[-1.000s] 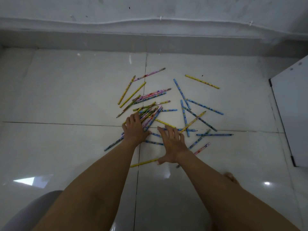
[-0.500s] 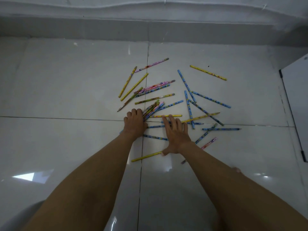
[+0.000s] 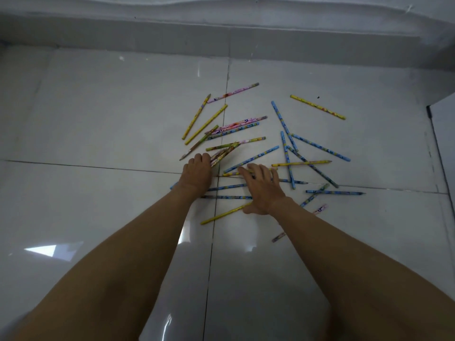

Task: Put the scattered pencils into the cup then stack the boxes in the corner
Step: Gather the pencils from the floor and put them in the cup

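Observation:
Several printed pencils in yellow, blue and pink lie scattered on the pale tiled floor (image 3: 357,242). My left hand (image 3: 196,174) has its fingers curled round a small bundle of pencils (image 3: 222,153) that sticks out up and to the right. My right hand (image 3: 262,189) lies flat with fingers spread over some blue and yellow pencils; a yellow pencil (image 3: 222,214) pokes out from under its heel. A lone yellow pencil (image 3: 317,107) lies farthest away at the right. No cup or boxes are in view.
A grey skirting (image 3: 221,43) runs along the wall beyond the pencils. A white panel (image 3: 445,134) stands at the right edge. Tile joints cross the floor beneath my hands.
My left hand has closed round a bunch of pencils that lay loose before. A few pencils near my right hand have shifted. The camera has tilted slightly downward.

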